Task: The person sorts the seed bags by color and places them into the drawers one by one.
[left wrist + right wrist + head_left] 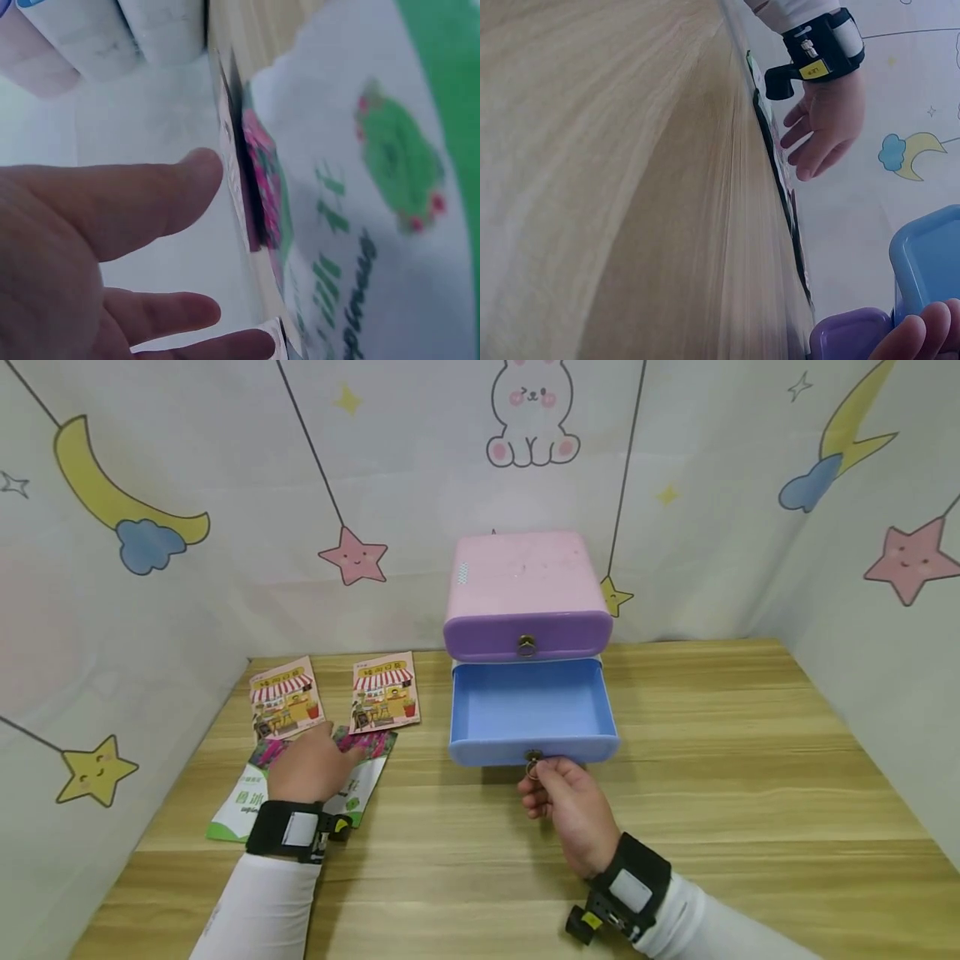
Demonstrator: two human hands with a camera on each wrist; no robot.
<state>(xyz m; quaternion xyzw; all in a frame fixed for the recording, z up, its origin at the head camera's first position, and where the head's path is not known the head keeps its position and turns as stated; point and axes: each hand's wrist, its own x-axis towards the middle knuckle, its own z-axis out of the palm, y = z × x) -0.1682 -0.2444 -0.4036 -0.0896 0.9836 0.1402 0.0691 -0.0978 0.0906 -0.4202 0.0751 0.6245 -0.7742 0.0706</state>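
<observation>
My left hand (pixel 311 764) is over a white-and-green packet (pixel 238 802) printed with pink flowers, hiding its middle. The left wrist view shows the thumb (pixel 161 199) and fingers stretched out beside the packet, nothing between them. With my right hand (pixel 579 818) I pinch the small metal ring (pixel 532 768) on the front of a blue drawer (pixel 480 752). The drawer sticks out from a pink drawer cabinet (pixel 525 568), with its bare blue inside showing. Above it, a purple drawer (pixel 487 639) with its own ring is closed.
Two pink cards (pixel 283 697) with a striped-awning shop picture lie behind the packet, side by side. Low in the cabinet, another purple drawer front (pixel 851 334) shows in the right wrist view. A printed cloth (pixel 420 460) rises behind the wooden table (pixel 712 752).
</observation>
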